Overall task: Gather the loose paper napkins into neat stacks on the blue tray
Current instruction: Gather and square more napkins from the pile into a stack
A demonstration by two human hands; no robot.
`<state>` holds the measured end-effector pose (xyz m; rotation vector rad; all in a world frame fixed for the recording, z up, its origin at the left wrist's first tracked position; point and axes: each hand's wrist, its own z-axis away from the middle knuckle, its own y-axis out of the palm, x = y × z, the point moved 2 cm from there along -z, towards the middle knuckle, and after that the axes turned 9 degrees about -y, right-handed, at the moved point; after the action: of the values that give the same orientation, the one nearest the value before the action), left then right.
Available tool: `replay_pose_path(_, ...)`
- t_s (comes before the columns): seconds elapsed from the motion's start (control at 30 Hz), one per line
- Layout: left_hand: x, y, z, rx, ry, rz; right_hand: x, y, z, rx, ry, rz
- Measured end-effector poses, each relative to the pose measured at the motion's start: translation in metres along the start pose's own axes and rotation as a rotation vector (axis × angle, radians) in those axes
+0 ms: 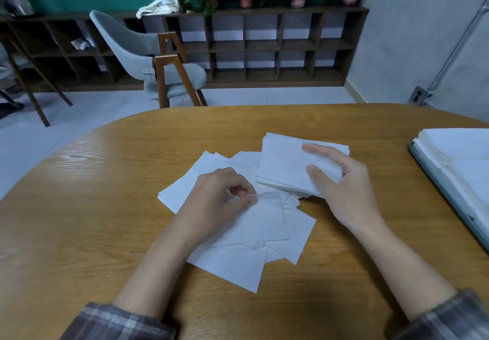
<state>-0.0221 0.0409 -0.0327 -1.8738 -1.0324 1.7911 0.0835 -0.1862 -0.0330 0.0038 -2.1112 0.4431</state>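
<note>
Left hand (222, 194): grip pinches the corner of one napkin (264, 220) atop the loose napkins (232, 265), which lie scattered mid-bench (105, 207). Right hand (346, 181): thumb and fingers clamp a gathered stack (280, 165), at 1 o'clock of the pile. Blue tray (449, 192) sits at 3 o'clock, well apart, already carrying stacked napkins.

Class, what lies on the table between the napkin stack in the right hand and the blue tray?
Past the right hand gripping the stack, only bare table reaches the tray, per the head view.
</note>
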Motion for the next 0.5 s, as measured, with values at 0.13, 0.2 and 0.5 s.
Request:
replay_pose_path(0.13,-0.0027,-0.0014,0.0018,-0.004,0.047,0.019,0.0052,0.0019,0.0015,0.024,0.021,-0.057)
replay_pose_path(0.2,0.0002,0.0014,0.0010,0.019,0.064,-0.046,0.0054,0.0019,0.0019,0.029,0.015,-0.043)
replay_pose_path(0.5,-0.0022,-0.0006,0.0016,0.002,0.058,0.060,0.0062,0.0040,0.0019,0.072,0.018,-0.044)
